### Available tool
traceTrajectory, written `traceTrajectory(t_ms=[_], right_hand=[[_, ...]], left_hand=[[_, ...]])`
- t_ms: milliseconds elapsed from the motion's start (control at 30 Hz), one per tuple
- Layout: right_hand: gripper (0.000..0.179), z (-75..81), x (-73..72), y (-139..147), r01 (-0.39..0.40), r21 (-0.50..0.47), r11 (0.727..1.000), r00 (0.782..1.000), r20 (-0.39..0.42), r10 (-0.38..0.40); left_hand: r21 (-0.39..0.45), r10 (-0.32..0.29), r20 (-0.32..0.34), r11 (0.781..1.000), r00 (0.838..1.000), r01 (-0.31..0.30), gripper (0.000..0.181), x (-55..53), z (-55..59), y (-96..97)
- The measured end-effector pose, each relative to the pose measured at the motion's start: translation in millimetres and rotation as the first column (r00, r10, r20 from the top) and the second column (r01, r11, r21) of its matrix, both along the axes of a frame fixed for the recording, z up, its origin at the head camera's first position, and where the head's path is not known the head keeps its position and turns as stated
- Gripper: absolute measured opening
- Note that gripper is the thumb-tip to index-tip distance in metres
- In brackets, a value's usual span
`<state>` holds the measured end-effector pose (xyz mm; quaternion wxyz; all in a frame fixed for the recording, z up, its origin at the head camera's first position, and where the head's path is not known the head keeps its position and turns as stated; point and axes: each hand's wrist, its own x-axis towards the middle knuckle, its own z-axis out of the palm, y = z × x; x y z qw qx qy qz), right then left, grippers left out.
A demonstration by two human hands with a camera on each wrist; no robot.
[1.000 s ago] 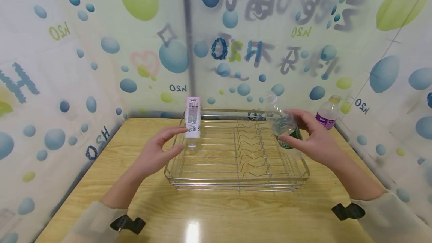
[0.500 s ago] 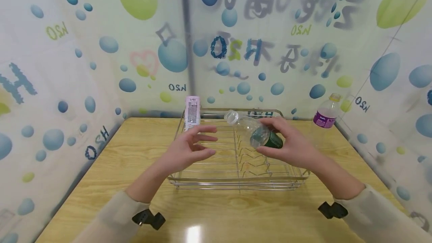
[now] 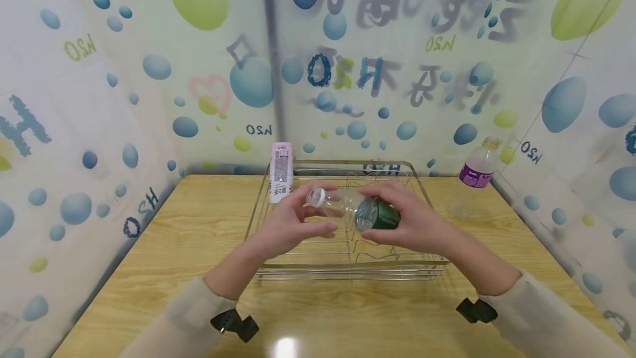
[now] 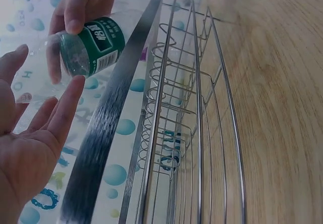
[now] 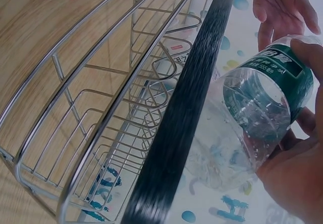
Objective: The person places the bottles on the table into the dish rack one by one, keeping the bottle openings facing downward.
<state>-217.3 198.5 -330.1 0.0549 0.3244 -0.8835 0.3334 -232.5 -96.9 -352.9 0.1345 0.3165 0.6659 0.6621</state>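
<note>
My right hand [image 3: 409, 214] grips a clear plastic bottle [image 3: 381, 216] around its green label, holding it on its side above the wire dish rack [image 3: 343, 265]. The bottle's capped end points left, toward my left hand [image 3: 288, 222]. That hand's fingers are spread and loosely bent near the neck, with the thumb apart below it. In the left wrist view, the label [image 4: 103, 42] lies beyond the left fingertips. The right wrist view has the right thumb and fingers around the bottle [image 5: 272, 77]. A pink-and-white printed container [image 3: 281, 170] stands at the rack's left, its lower end hidden by my left hand.
Another clear bottle with a purple label [image 3: 475, 175] and yellow cap stands on the wooden table [image 3: 159, 225] right of the rack. Wavy wire dividers [image 3: 375, 247] run along the rack's right half. A patterned curtain wall [image 3: 208, 126] encloses the back and sides.
My right hand has brought the green-labelled bottle left over the rack's middle and tipped it from tilted to nearly level. My left hand has moved right, away from the pink-and-white container, to the bottle's neck.
</note>
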Motion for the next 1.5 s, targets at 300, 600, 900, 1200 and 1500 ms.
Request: traceTrajectory(t_ms=[300,600,900,1200,1500], right_hand=[[0.073,-2.6,0.9,-3,-0.023,0.002,1.0,0.999,0.025,0.023],[0.074,-7.0,-2.0,13,0.001,0.001,1.0,0.999,0.036,-0.001],[0.073,-12.8,-7.9,36,0.042,-0.046,0.998,0.991,0.129,-0.036],[0.072,-16.6,-10.6,42,0.063,-0.053,0.997,0.987,0.154,-0.054],[0.063,-7.5,-6.7,43,0.048,-0.132,0.99,0.993,0.117,-0.032]], left_hand=[[-0.005,0.026,-0.009,1.0,1.0,-0.026,0.056,0.5,-8.1,-5.5],[0.052,0.063,-0.02,0.997,0.998,-0.061,0.054,-0.1,-13.1,-17.3],[0.057,0.106,0.015,0.993,0.994,-0.107,0.055,0.3,-13.0,-33.2],[0.055,0.108,0.027,0.993,0.994,-0.109,0.054,-1.1,-13.6,-38.1],[0.033,0.136,-0.013,0.99,0.991,-0.136,0.052,-3.6,-16.3,-42.1]])
